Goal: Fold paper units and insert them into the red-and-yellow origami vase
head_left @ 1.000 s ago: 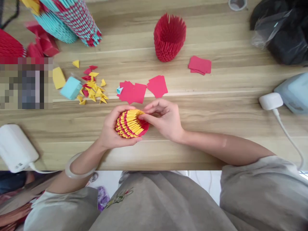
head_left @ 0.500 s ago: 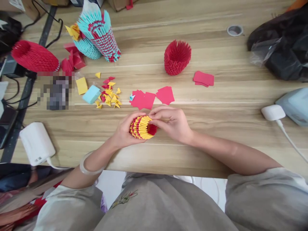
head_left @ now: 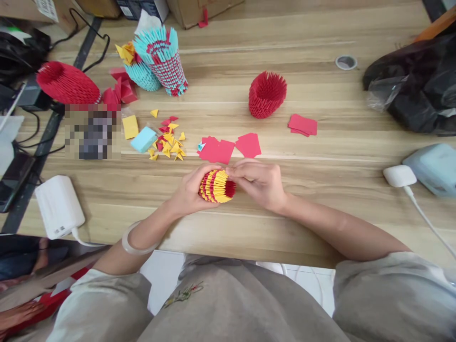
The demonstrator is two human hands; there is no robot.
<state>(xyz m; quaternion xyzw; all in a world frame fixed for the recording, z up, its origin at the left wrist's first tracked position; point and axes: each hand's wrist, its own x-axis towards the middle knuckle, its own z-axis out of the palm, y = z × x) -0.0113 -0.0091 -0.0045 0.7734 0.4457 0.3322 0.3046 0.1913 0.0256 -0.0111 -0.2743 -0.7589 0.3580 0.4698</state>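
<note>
A small round vase of folded paper pieces (head_left: 213,186), banded in yellow and red, lies tilted with its open mouth facing right. My left hand (head_left: 188,194) wraps around its left side and holds it just above the table. At the upper rim, the fingers of my right hand (head_left: 261,184) are pinched together. Whatever sits between those fingertips is hidden. Beyond the hands lie loose yellow folded triangles (head_left: 167,146) mixed with red ones, and flat red paper slips (head_left: 221,151) with a small light-blue folded piece (head_left: 201,147) on them.
A red folded-paper bowl (head_left: 267,95) and more red slips (head_left: 302,125) stand behind. Blue-and-red paper vases (head_left: 167,61) and a red one (head_left: 67,83) are at the back left. A white power bank (head_left: 60,206) lies left; a black bag (head_left: 413,85) sits right. Another person's hand (head_left: 21,308) shows lower left.
The view has shifted, so the table's things appear slightly lower, mostly further right. My left hand still holds the vase, and my right fingertips remain at its rim.
</note>
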